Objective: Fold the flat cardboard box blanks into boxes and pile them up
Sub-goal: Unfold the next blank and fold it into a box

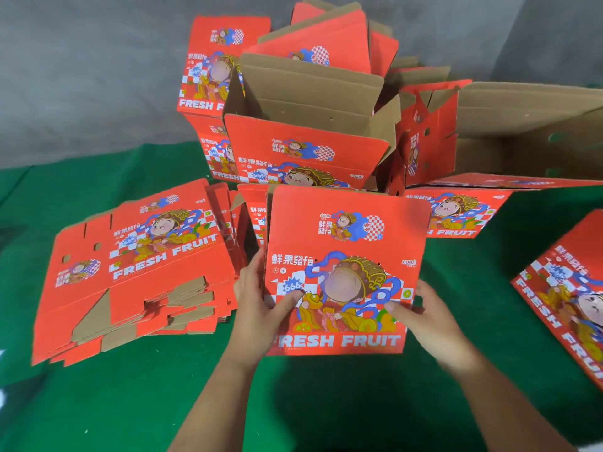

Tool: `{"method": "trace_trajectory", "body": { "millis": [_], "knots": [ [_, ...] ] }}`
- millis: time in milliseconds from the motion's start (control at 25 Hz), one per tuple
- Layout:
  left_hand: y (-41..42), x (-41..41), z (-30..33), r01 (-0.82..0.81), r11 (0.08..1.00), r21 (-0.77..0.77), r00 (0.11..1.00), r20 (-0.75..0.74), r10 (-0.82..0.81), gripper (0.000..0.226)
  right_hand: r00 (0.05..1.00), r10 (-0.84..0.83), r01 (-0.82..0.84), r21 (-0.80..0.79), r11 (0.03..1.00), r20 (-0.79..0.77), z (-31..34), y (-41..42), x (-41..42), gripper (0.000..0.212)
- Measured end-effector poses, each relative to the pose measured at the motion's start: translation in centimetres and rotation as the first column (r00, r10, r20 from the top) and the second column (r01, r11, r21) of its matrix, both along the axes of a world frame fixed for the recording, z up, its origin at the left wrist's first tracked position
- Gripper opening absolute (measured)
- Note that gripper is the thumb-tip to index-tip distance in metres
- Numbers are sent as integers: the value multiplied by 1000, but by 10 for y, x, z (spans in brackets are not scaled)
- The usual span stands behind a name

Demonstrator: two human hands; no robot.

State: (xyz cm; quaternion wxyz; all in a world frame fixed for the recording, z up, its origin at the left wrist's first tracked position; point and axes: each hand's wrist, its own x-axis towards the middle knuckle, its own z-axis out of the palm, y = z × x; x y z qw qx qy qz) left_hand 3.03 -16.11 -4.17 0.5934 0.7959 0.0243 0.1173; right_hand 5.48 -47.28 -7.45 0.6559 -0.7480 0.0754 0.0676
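A red box blank (346,272) stands upright over the green cloth (326,402), pinched at its side edges by the left hand (261,298) and right hand (421,314), between the flat stack (137,269) and the folded boxes (310,141).

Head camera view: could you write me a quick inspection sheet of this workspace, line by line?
Surface: green cloth, partly covered by cardboard.
Job's things: held box, printed face toward the camera; stack of flat blanks at left; folded boxes piled behind, flaps open.
Clutter: another red carton at the right edge; large open box on its side at back right.
Grippers: left hand and right hand grip the held box's side edges.
Cables: nothing seen.
Surroundings: grey backdrop.
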Motion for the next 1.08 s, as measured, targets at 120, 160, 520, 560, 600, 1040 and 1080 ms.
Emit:
{"method": "trace_trajectory", "body": {
  "millis": [120, 160, 520, 560, 600, 1040, 1080],
  "knots": [
    [0, 8, -4, -99, 984, 147, 992, 92, 86, 83, 991, -113, 120, -116, 986, 71, 11, 19, 11, 27],
    [0, 15, -2, -131, 975, 178, 989, 94, 116, 78, 984, -146, 166, -219, 961, 105, 15, 26, 18, 22],
    [-2, 100, 38, -106, 980, 168, 930, -332, 157, 65, 978, -203, 207, -93, 974, 43, 35, 54, 99, 36],
    [-5, 109, 38, -100, 988, 114, 930, -341, 133, 68, 980, -197, 199, -101, 975, 30, 33, 54, 107, 38],
    [-7, 119, 39, -99, 991, 90, 933, -338, 124, 68, 981, -194, 195, -124, 973, 19, 30, 53, 117, 39],
    [-64, 235, 38, 174, 975, -136, 922, -326, -210, 50, 943, -282, 291, 31, 956, -177, 39, 6, 234, 48],
    [-57, 243, 37, 195, 973, -122, 908, -352, -226, 55, 949, -250, 269, 77, 960, -193, 40, 8, 233, 56]
  ]
}}
